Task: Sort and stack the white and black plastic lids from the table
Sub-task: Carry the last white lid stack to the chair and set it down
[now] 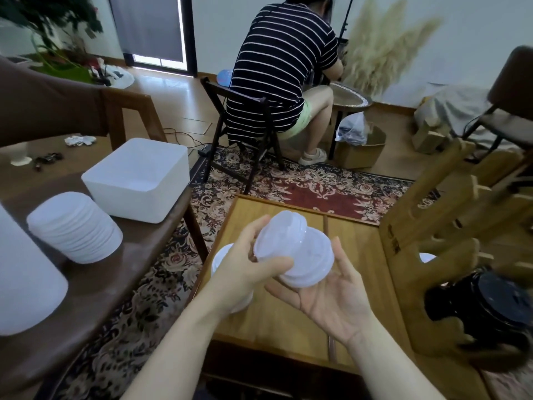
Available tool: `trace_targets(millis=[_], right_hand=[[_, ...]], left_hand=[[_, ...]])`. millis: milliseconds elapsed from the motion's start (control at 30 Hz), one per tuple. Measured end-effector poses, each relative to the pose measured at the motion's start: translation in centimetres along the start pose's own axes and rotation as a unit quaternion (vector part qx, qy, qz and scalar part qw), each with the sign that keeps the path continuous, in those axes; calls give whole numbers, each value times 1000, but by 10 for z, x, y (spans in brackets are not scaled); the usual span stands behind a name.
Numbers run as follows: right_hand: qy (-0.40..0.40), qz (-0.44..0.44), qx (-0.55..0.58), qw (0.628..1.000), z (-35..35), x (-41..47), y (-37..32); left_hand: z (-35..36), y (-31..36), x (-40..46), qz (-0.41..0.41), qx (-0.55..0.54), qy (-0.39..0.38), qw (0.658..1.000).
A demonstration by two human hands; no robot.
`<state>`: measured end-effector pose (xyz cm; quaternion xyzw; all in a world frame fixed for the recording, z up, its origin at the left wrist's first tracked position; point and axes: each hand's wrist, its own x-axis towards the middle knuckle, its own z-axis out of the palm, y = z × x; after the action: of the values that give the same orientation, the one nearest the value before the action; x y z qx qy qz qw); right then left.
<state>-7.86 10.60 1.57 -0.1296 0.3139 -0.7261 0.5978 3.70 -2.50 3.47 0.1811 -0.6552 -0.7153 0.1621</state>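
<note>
Over the low wooden table: both hands met above the bare boards of the table (277,319), working a short stack of white lids (294,249) in mid-air, tilted rather than flat.

Left hand: the left hand (248,267) came in from the near side, thumb laid across the front of the lids and fingers curled behind the upper rim. It gripped the stack.

Right hand: the right hand (331,293) lay palm up beneath the lower end. Its fingers were spread and only lightly bent, cradling rather than clamping; the thumb stood up beside the edge of the bottom lid.

Why held so: probably the open palm served as a stop while the other hand squared or nested the lids. That is a reading, not something seen.

How many lids in hand: could not tell; several ribbed rims showed, translucent and overlapping.

White pile on the table: a second white pile (230,272) sat under the left wrist, mostly hidden by it.

Black lids: a dark stack of black lids (487,304) stood at the right, partly screened by a wooden rack (450,226), kept well apart from the white ones, which suits sorting by colour.

Side table: a tall leaning stack of white bowls (78,226) and a white tub (138,180) stood to the left.

Beyond: a person in a striped shirt (279,62) sat with back turned.

Progress: colours looked already separated; stacking of the white lids seemed under way.
</note>
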Motion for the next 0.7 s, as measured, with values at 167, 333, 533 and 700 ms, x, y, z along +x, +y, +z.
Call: trace_targets(millis=[167, 333, 533, 700], right_hand=[[14, -8, 13, 1000, -5, 3, 6], [-5, -47, -28, 999, 2, 3, 5], [94, -214, -209, 949, -2, 1, 9], [135, -337, -401, 841, 4, 3, 24]], left_hand=[[-1, 4, -2, 3, 0, -12, 1000], [1, 1, -1, 0, 7, -11, 1000], [-1, 0, 3, -4, -1, 49, 999], [5, -2, 2, -37, -46, 31, 998]])
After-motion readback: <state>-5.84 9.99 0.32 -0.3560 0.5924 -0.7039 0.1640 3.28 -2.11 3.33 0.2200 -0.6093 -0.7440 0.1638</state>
